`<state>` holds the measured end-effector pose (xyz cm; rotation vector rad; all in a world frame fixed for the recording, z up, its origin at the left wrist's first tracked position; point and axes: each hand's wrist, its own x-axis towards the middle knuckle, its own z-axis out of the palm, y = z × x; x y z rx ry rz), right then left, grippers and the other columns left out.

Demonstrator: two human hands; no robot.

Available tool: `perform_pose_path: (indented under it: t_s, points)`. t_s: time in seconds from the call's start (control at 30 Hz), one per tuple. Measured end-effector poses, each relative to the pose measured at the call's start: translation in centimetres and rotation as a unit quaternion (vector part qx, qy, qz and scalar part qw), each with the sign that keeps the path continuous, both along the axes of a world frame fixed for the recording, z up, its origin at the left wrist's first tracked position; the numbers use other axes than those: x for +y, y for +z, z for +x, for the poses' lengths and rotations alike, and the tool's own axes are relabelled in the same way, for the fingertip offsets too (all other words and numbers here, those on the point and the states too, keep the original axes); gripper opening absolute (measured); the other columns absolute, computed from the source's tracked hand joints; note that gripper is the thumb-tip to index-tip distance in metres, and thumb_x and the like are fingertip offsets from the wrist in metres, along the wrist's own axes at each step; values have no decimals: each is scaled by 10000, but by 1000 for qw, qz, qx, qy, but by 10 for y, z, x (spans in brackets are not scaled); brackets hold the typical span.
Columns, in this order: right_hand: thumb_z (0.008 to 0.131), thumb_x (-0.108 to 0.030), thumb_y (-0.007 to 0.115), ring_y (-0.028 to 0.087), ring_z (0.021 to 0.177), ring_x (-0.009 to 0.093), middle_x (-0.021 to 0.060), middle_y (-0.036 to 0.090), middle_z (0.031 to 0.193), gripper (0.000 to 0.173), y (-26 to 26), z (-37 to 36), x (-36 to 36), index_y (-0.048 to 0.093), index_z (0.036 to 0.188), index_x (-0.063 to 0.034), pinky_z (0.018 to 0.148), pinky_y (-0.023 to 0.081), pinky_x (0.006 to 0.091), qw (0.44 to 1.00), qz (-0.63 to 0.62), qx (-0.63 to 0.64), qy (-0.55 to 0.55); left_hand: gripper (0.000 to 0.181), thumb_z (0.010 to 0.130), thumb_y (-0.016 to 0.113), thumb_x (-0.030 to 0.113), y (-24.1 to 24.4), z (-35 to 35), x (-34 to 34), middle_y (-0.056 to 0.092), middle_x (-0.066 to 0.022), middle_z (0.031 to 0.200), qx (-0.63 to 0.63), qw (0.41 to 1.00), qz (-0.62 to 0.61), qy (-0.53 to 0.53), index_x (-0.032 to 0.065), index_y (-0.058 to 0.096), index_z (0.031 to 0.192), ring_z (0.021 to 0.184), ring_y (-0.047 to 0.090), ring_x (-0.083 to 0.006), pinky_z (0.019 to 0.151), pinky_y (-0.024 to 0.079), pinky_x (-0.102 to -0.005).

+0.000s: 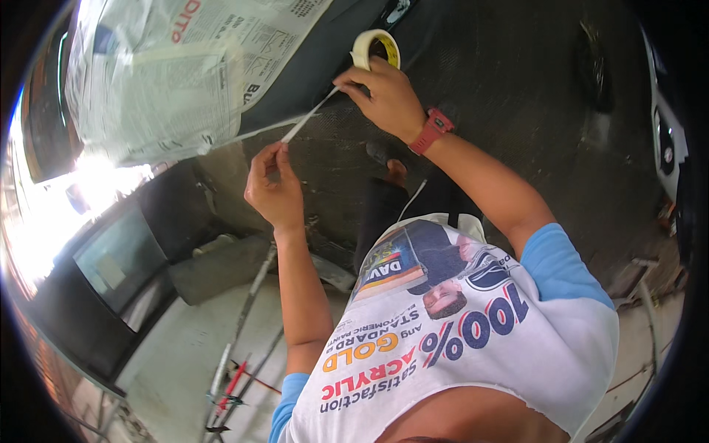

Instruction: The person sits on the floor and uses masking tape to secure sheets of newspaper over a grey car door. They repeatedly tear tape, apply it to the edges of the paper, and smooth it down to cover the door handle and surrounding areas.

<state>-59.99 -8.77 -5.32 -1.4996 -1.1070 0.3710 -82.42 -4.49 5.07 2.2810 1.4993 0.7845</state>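
Observation:
Between my two hands stretches a thin strip of masking tape (310, 115), pulled taut and slanting. My left hand (276, 188) pinches its lower end between thumb and fingertips. My right hand (388, 97), with a red watch on the wrist, grips the tape near the roll. The cream masking tape roll (363, 49) hangs around that hand's fingers, which partly hide its hole. Just beyond the strip is a dark vehicle body panel (293, 72). Newspaper sheets (219, 83) with print cover the area beside it, apparently under see-through film. The strip appears apart from the panel.
A pale vehicle (662, 138) stands at the far right on the dark floor (498, 99). To the lower left are a dark-framed panel with glass (119, 260), a long pole (255, 293) and a red rod-like object (231, 387). My foot (396, 169) is below my hands.

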Motion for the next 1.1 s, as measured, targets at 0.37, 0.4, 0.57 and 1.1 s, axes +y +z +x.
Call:
perform_pose_path:
  t_s: [0.37, 0.4, 0.57, 1.1]
  points:
    - [929, -197, 742, 685, 909, 282, 71, 670, 883, 70, -50, -32, 67, 746, 983, -153, 770, 556, 428, 969, 95, -123, -192, 88, 914, 829, 44, -42, -32, 100, 798, -33, 995, 83, 947, 214, -225, 94, 798, 979, 944, 730, -191, 726, 566, -313]
    - [927, -156, 710, 672, 913, 315, 114, 653, 883, 91, -43, -33, 67, 717, 1007, -114, 787, 548, 450, 970, 103, -121, -185, 89, 911, 831, 44, -43, -38, 110, 795, -26, 982, 101, 937, 230, -242, 96, 797, 975, 926, 723, -189, 722, 559, -321]
    - [943, -144, 676, 646, 908, 373, 168, 613, 874, 76, -40, -36, 76, 703, 945, -74, 783, 534, 484, 961, 126, -130, -209, 152, 857, 827, -2, -49, -51, 131, 798, -23, 982, 130, 910, 281, -276, 99, 803, 967, 888, 726, -215, 783, 558, -351]
    - [893, -124, 717, 659, 931, 380, 153, 659, 908, 51, -31, -34, 91, 733, 912, -80, 794, 526, 487, 952, 168, -114, -229, 175, 840, 828, 21, -55, -59, 138, 812, -10, 989, 90, 901, 297, -303, 130, 830, 977, 921, 744, -222, 857, 552, -369]
